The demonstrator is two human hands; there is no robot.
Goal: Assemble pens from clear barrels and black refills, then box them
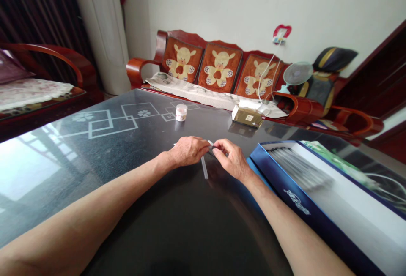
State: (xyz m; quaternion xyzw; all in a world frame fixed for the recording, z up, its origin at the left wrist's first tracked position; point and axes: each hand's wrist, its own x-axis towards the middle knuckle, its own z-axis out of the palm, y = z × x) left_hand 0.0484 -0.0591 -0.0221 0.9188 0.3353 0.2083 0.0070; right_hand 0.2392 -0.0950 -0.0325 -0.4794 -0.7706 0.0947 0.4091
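Over the dark glossy table [152,217], my left hand [189,150] is closed with its back turned up, around a slim pen-like stick. A thin pointed tip of it shows at the left of that hand. My right hand [231,157] pinches the other end, a small pale and dark piece [211,146], between thumb and fingers. The two hands nearly meet, and most of the stick is hidden by the fingers. Just below them a narrow translucent strip [204,168] slants on the tabletop; its upper end is covered by my left hand.
At right stands an open blue box [279,183] with several slim grey sticks [298,168] in its white inside. Beyond it lies a green-white plastic bag [336,157]. A small white jar [181,113] and a tissue box [248,114] stand farther back, before a wooden sofa [139,69].
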